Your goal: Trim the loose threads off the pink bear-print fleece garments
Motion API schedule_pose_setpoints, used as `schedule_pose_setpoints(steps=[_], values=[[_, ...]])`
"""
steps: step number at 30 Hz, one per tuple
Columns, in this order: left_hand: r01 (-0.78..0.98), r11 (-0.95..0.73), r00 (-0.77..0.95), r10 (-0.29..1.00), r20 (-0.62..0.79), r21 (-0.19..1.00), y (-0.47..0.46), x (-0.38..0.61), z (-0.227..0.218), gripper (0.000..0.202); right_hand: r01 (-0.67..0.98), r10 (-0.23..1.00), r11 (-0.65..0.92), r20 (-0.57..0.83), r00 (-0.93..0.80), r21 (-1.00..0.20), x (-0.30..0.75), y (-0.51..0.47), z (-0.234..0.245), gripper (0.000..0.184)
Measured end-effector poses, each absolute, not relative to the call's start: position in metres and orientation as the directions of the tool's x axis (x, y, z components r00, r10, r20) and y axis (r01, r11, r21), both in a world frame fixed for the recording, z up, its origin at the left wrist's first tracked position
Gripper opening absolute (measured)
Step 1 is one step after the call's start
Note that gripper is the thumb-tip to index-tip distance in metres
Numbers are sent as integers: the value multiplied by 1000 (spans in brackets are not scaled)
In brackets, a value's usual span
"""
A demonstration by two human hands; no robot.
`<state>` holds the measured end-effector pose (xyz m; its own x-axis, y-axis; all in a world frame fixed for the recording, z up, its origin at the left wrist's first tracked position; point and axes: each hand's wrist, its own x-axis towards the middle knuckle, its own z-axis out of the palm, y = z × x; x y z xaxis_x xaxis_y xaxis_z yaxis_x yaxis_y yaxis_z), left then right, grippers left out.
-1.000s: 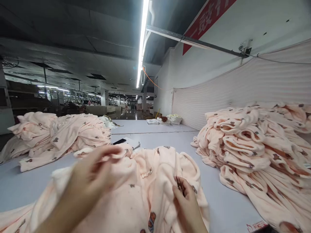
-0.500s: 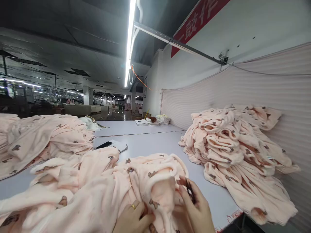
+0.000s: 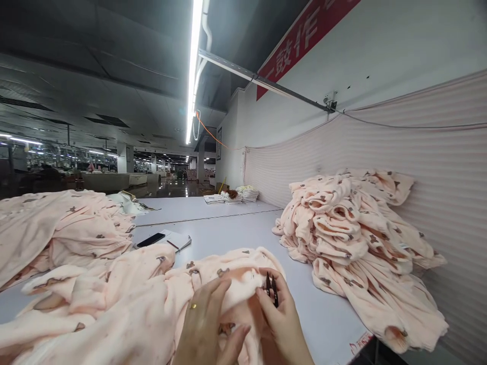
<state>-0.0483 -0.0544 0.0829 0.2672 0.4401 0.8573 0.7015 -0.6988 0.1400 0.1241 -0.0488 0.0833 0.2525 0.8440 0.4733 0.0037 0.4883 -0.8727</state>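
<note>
A pale pink fleece garment (image 3: 148, 304) with small brown bear prints lies bunched in front of me. My left hand (image 3: 207, 319), a gold ring on one finger, rests against it with thumb and fingers apart. Thread snips (image 3: 271, 290) with two dark pointed blades are in my right hand (image 3: 281, 314), their tips pointing up and a little apart. The thumb and index finger of that hand also touch the garment's raised edge. Fabric and fingers hide the lower part of the snips.
More pink fleece garments are heaped at left (image 3: 76, 223) and at right (image 3: 342, 228) on the pale table (image 3: 224, 230). A black phone (image 3: 151, 240) lies beside a notebook (image 3: 177, 240). Folded white stacks (image 3: 246, 194) stand near the far edge, by the striped wall covering (image 3: 380, 142).
My left hand has risen and its fingers have spread from a closer grip on the cloth. My right hand has shifted left and up to the garment's edge. The view has turned slightly right.
</note>
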Motion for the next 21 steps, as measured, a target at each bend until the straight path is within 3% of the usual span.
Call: schedule_pose_setpoints(steps=[3,5,9,12,15,18,21], values=[[670,-735,325,421,847,108,-48,-34,93,35,15,846,490,479,235,-872,120,-60,81,32],[616,-753,299,496,815,232,-47,-27,90,21,12,839,498,486,244,-867,121,-63,78,32],[555,-726,297,629,719,406,-49,-26,82,14,0,847,488,473,245,-873,127,-68,74,37],[440,-681,320,728,606,585,-50,-30,85,20,68,859,460,463,216,-885,134,-71,76,43],[135,-500,325,838,438,855,-48,-34,95,34,102,867,446,458,196,-889,135,-71,80,41],[-67,-358,373,857,357,931,-47,-38,105,43,105,852,468,479,210,-878,130,-69,81,36],[-134,-322,415,841,348,937,-48,-40,112,40,155,811,533,554,188,-832,120,-63,82,37]])
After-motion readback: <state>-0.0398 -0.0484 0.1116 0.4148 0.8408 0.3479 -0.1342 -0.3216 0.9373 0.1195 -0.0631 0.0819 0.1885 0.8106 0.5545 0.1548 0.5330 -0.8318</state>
